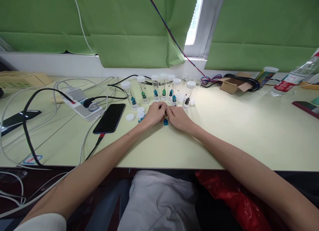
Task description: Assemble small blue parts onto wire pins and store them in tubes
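My left hand (156, 113) and my right hand (179, 118) meet over the middle of the table, fingers pinched together. Their fingers hide most of whatever they grip. A small blue piece (165, 122) shows just below, between the two hands; I cannot tell if it hangs from them or rests on the table. Beyond the hands stand several clear tubes with white caps (141, 79), holding small blue, green or black pieces with thin wires. Loose white caps (130, 117) lie beside my left hand, and another blue piece (140, 120) is partly covered by my left wrist.
To the left are a black phone (109, 118) on a cable, a white power strip (83, 105) and tangled cords. An open cardboard box (231, 85), a printed canister (267, 76) and a plastic bottle (286, 83) stand at the back right. Green blinds (134, 28) hang behind.
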`<state>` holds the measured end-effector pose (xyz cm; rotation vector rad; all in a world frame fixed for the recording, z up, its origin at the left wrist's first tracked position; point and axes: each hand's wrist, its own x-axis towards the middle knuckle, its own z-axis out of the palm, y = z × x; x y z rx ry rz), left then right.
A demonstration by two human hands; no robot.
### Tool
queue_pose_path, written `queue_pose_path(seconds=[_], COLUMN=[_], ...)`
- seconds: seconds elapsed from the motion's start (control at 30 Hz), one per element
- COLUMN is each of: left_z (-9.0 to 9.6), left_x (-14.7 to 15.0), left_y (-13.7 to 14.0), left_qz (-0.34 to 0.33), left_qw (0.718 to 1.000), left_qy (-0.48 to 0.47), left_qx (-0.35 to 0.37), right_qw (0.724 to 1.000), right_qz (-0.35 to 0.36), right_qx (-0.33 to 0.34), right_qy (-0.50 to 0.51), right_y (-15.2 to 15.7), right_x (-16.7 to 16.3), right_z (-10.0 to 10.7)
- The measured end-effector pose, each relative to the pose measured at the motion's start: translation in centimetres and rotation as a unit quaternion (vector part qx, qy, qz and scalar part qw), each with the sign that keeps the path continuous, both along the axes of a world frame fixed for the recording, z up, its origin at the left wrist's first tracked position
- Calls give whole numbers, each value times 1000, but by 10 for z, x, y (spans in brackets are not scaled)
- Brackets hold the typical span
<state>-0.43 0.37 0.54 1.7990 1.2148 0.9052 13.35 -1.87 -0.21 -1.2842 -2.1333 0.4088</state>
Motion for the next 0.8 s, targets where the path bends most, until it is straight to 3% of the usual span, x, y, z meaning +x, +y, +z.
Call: queue_pose_path(seconds=[0.8], left_z=[1], left_x=[0], left_y=[1], left_qz=[7], left_qw=[999], left_qy=[32], left_qx=[22], right_qw=[1000], right_qz=[-3], right_qx=[6], right_qy=[-16], right_y=[2], right_x=[0], right_z=[-2])
